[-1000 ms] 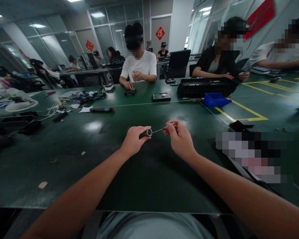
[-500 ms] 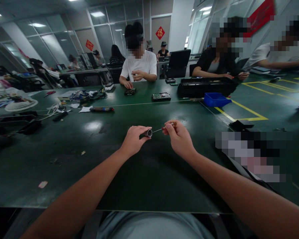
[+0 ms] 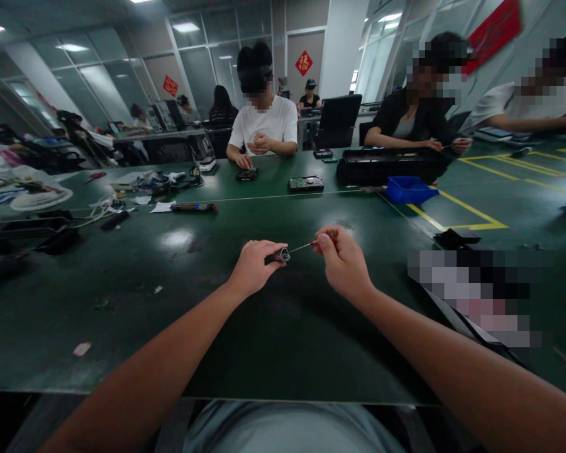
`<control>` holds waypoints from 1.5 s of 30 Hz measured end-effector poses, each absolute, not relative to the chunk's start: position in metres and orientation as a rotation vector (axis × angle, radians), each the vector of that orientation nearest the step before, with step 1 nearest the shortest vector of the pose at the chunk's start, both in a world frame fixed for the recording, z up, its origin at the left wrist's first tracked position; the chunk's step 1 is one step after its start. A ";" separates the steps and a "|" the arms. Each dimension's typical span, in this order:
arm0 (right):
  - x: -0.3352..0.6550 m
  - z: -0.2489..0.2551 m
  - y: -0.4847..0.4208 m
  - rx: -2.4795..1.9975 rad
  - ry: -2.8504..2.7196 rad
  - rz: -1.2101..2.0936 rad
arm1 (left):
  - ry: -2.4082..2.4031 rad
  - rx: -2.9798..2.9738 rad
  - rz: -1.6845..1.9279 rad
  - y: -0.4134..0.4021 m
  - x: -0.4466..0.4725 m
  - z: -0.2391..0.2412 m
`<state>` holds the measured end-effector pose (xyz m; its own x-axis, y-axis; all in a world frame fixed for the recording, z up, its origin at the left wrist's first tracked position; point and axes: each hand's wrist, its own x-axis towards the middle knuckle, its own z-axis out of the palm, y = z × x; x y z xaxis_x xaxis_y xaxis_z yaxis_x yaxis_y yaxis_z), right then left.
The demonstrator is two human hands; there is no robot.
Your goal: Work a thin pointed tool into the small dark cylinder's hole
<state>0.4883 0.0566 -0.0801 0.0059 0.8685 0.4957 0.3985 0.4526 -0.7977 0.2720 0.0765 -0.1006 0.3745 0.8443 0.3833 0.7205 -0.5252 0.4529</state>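
Between the thumb and fingers of my left hand [image 3: 255,267] is a short dark tube [image 3: 282,255], its round open end turned to the right. My right hand [image 3: 343,258] is closed around the handle of a screwdriver [image 3: 302,248]. The screwdriver's thin metal shaft points left, with its tip at the tube's open end. Whether the tip touches the inside of the tube, I cannot tell. Part of the tube is hidden behind my left fingers. Both hands are above the green table [image 3: 283,340].
Farther back lie a pen-like tool [image 3: 193,207], a circuit-board device [image 3: 305,184], a blue bin [image 3: 409,189] and a long black housing [image 3: 391,166]. Cables and scraps [image 3: 155,181] clutter the left. A blurred-out item [image 3: 471,296] lies right. A person in a white shirt [image 3: 264,126] sits opposite.
My right hand has shifted slightly right and the screwdriver is tilted a little more. The tube's open end has turned slightly in my left hand.
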 end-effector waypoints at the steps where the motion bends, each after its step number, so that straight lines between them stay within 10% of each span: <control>1: 0.489 -0.080 0.057 -1.143 -1.602 0.513 | 1.401 2.424 0.865 0.077 0.272 -0.101; 45: 0.492 -0.078 0.055 -1.104 -1.610 0.550 | 1.498 2.624 0.337 0.066 0.284 -0.095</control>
